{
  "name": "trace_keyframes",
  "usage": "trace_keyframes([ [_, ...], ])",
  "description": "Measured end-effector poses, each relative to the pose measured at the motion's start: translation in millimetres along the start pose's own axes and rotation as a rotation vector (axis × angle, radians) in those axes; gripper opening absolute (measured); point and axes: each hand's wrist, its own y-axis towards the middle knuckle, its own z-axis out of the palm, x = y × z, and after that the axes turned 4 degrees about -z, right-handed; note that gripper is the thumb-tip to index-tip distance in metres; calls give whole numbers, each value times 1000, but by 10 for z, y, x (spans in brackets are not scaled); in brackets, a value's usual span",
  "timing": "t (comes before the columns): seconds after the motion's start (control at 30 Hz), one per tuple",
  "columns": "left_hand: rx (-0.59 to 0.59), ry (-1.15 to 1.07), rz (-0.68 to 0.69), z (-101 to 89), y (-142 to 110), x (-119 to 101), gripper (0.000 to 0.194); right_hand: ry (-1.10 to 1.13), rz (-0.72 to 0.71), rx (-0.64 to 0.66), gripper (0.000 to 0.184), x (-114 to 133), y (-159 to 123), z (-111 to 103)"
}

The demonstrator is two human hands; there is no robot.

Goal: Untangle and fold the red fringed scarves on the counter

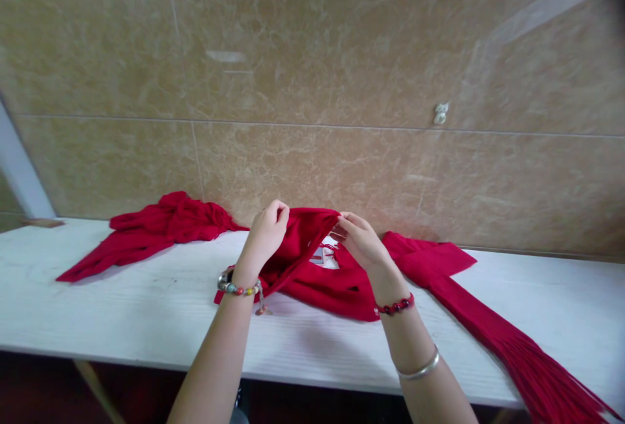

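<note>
A red scarf (327, 290) lies bunched on the white table in front of me, its upper layer raised between my hands. My left hand (265, 236) is closed in a pinch on the raised edge at its left end. With thumb and fingertips, my right hand (364, 241) grips the right corner of the same edge. Below that edge, a small white-and-red tag (317, 255) shows partly, beside some thin red strands. The scarf's folds hide the rest of the tag. Bracelets circle both of my wrists.
Another red cloth (170, 225) lies crumpled at the left, near the wall. To the right, a red scarf with a long fringe (488, 329) hangs over the front edge of the white table (122, 320). A tiled wall (312, 79) rises behind, with a small cat-shaped figure (441, 113) on it.
</note>
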Motion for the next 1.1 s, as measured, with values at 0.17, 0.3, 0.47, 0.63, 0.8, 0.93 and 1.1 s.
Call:
trace_keyframes([
  [0.17,-124,-58,-39,40,-18,-99,17,-24,11,1,24,150,-69,-16],
  [0.3,-296,-176,-33,-134,-56,-190,20,-45,102,155,25,271,-179,-13],
  [0.47,-295,-68,-27,-189,-50,-175,19,-263,49,384,20,319,-240,-80],
  [0.63,-142,160,13,13,1,3,20,-1016,-209,299,13,172,-148,-148],
  [0.8,239,132,147,84,-37,69,28,-926,-306,18,12,3,-59,-117],
  [0.93,327,-50,226,102,-77,-49,15,-593,-221,46,19,-7,-58,-66],
  [1.1,244,-218,223,52,-71,-135,22,-655,-162,110,28,124,-114,-89],
])
